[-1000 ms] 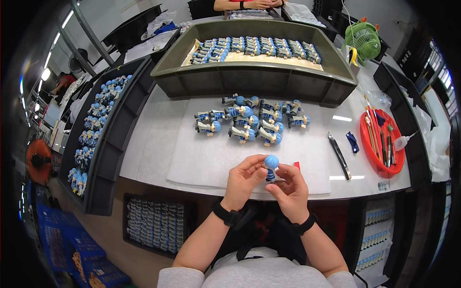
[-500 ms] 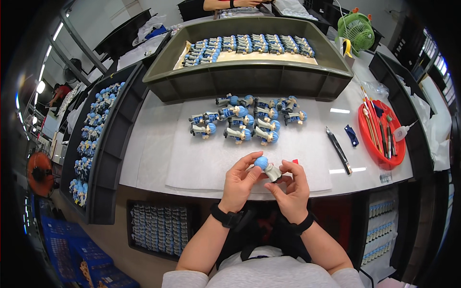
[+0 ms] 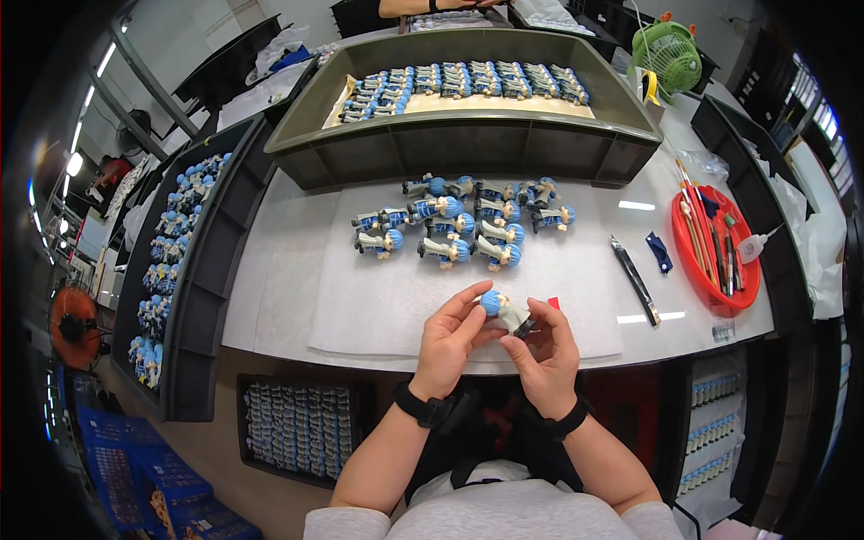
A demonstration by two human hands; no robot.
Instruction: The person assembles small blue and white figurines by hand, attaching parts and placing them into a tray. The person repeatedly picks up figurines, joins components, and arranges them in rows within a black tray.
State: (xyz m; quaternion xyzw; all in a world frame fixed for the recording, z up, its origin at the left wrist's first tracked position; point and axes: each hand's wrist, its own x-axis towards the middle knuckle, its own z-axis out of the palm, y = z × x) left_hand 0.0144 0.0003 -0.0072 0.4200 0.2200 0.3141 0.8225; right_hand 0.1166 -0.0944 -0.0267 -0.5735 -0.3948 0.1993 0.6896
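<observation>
White table (image 3: 288, 261), figurines (image 3: 463, 225), green bin (image 3: 468, 144), red tray (image 3: 693, 261)

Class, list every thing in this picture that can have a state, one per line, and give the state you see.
Left hand: closed on the blue-haired figurine.
Right hand: gripping the same figurine's lower end.
Blue-haired figurine: held above the table edge, tilted, head to the left.
Loose figurines: lying on their sides on the white mat.
Olive crate: open, with rows of figurines inside.
Red tray: holding brushes and tools.
Green fan: upright; running or not, cannot tell.
</observation>
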